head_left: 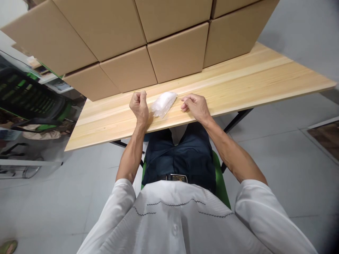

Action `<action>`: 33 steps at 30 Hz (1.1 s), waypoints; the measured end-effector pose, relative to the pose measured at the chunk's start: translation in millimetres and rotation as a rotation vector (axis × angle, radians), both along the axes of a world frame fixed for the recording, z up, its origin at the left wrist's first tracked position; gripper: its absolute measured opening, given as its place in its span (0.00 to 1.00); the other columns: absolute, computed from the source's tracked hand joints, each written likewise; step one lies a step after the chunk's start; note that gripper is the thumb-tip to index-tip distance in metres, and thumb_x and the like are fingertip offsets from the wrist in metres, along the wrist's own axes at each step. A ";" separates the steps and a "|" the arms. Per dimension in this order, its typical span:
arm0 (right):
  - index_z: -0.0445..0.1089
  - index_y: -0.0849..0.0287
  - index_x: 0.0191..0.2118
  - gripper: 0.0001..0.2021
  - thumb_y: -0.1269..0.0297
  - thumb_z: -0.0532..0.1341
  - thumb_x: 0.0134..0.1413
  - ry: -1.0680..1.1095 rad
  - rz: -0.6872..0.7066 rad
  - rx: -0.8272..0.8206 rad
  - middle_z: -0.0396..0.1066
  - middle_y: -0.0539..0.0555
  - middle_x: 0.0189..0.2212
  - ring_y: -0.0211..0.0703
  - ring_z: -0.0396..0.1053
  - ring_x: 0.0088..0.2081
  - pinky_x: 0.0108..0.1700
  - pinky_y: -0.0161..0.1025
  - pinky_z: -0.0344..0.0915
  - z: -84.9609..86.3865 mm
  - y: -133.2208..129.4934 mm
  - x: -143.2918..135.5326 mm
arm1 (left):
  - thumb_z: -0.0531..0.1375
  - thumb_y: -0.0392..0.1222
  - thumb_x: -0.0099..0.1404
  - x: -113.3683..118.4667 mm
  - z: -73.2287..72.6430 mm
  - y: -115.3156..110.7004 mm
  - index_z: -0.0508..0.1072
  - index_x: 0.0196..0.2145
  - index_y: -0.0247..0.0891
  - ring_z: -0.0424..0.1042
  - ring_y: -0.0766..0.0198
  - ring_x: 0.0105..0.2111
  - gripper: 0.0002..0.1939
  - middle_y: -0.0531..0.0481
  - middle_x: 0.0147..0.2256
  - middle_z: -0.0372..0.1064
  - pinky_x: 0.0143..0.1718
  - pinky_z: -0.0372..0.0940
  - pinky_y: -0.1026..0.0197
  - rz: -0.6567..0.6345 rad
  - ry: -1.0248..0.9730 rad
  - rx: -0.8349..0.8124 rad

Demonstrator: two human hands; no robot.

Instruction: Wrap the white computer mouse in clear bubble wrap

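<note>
A white, translucent plastic bag point(164, 104) with a crinkled edge lies on the wooden table between my two hands, and neither hand is touching it. My left hand point(139, 106) is closed in a fist just left of the bag, thumb uppermost, with nothing showing in it. To the right of the bag, my right hand point(195, 106) has its fingers curled in with the thumb against them. Nothing can be seen in that hand either. Both hands are above the near part of the table.
Stacked brown cardboard boxes point(177, 53) line the far side of the wooden table point(238, 88). A dark office chair point(29, 95) with green parts stands at the left, near cluttered shelving. I sit on a green chair point(221, 183) at the table's near edge.
</note>
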State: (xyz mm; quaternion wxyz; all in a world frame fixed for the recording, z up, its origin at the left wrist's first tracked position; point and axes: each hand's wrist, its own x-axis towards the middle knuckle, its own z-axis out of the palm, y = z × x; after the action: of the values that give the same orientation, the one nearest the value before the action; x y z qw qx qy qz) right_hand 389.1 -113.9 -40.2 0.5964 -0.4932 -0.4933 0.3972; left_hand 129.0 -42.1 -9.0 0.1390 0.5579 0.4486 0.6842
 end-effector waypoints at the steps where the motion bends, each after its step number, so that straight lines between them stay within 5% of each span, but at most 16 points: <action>1: 0.85 0.54 0.39 0.08 0.59 0.73 0.73 -0.002 -0.001 0.002 0.85 0.49 0.28 0.41 0.83 0.29 0.37 0.36 0.82 0.1 -0.2 0.0 | 0.73 0.58 0.90 -1.7 -1.3 1.5 0.70 0.31 0.45 0.70 0.61 0.38 0.30 0.55 0.32 0.66 0.48 0.72 0.57 -0.002 0.010 -0.001; 7: 0.85 0.54 0.39 0.07 0.61 0.71 0.73 -0.021 0.001 0.014 0.85 0.49 0.29 0.41 0.84 0.29 0.37 0.36 0.82 -0.1 -0.6 0.1 | 0.68 0.79 0.87 -9.4 -16.2 12.2 0.76 0.36 0.45 0.73 0.61 0.37 0.36 0.55 0.33 0.68 0.47 0.74 0.56 -0.055 0.099 0.024; 13: 0.85 0.53 0.39 0.08 0.59 0.72 0.73 -0.025 0.010 0.030 0.85 0.48 0.29 0.41 0.84 0.29 0.38 0.36 0.82 -1.5 -0.2 0.6 | 0.61 0.96 0.78 -15.7 -25.6 13.5 0.85 0.57 0.45 0.83 0.55 0.47 0.48 0.49 0.43 0.78 0.57 0.81 0.50 -0.190 0.267 -0.014; 18: 0.85 0.53 0.40 0.09 0.57 0.72 0.75 -0.041 0.011 0.029 0.86 0.49 0.29 0.42 0.84 0.30 0.39 0.38 0.83 -3.8 1.0 1.0 | 0.59 0.93 0.82 -25.4 -33.8 18.5 0.81 0.73 0.49 0.85 0.46 0.62 0.49 0.39 0.60 0.82 0.70 0.81 0.40 -0.287 0.398 -0.056; 23: 0.89 0.53 0.42 0.11 0.57 0.70 0.76 -0.192 0.061 0.078 0.90 0.52 0.36 0.49 0.89 0.39 0.49 0.43 0.85 -6.8 2.1 2.6 | 0.64 0.88 0.82 -33.0 -43.2 23.3 0.69 0.87 0.51 0.76 0.31 0.80 0.54 0.30 0.81 0.72 0.80 0.75 0.30 -0.444 0.744 -0.112; 28: 0.95 0.53 0.61 0.20 0.57 0.67 0.77 -0.581 0.275 0.265 0.96 0.57 0.58 0.62 0.91 0.61 0.70 0.56 0.83 -10.8 4.1 4.0 | 0.69 0.77 0.84 -32.8 -39.0 14.6 0.76 0.82 0.46 0.77 0.31 0.81 0.44 0.30 0.79 0.76 0.86 0.71 0.28 -0.475 0.875 -0.128; 33: 0.90 0.54 0.75 0.27 0.55 0.63 0.84 -0.828 0.455 0.484 0.87 0.63 0.76 0.67 0.78 0.82 0.87 0.69 0.71 -17.7 7.4 2.7 | 0.70 0.64 0.82 -30.6 -35.7 12.0 0.81 0.80 0.43 0.81 0.29 0.79 0.38 0.31 0.78 0.83 0.87 0.70 0.24 -0.427 0.800 -0.234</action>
State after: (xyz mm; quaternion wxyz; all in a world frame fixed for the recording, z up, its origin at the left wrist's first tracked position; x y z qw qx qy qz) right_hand 391.9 -106.5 -57.9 0.3471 -0.3376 -0.8596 0.1635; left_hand 98.3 -30.0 -44.7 0.1550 0.8383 0.4163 0.3162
